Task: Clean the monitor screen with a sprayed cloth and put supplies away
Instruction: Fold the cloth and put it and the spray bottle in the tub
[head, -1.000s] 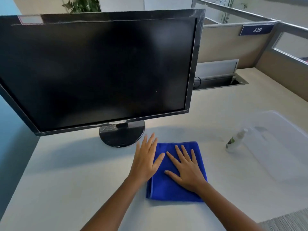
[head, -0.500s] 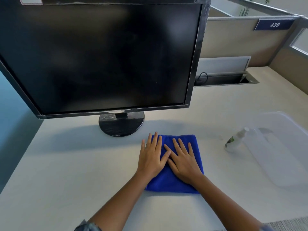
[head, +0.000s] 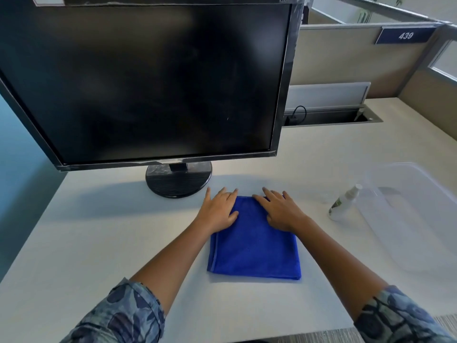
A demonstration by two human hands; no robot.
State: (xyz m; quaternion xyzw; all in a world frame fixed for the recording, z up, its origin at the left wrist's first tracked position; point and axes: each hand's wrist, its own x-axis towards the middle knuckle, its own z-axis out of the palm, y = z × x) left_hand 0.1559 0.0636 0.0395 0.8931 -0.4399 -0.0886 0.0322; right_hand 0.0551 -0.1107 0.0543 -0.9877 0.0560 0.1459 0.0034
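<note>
nearest the camera, my two patterned sleeves [head: 118, 315] are rolled up the forearms, which reach forward over the pale desk [head: 99, 243]. between them lies the blue cloth [head: 254, 248], folded into a rough square and flat on the desk surface. my left hand [head: 218, 211] rests on the cloth's far left corner, fingers straight and spread, partly overlapping onto the desk; my right hand [head: 282, 211] rests on the far right corner in the same flat manner. neither hand grasps anything; both lie released, palms down. to the right of the cloth, well apart from it, the small spray bottle [head: 342, 203] sits tilted at the near left edge of a clear plastic bin [head: 420, 219]; whether it touches the bin i cannot tell. just beyond my left hand stands the round black base [head: 178, 181] of the monitor [head: 153, 80], whose dark screen faces me. behind it, a cable slot [head: 331, 117] is open in the desk, and a partition carries a blue sign [head: 405, 35] reading 439.
</note>
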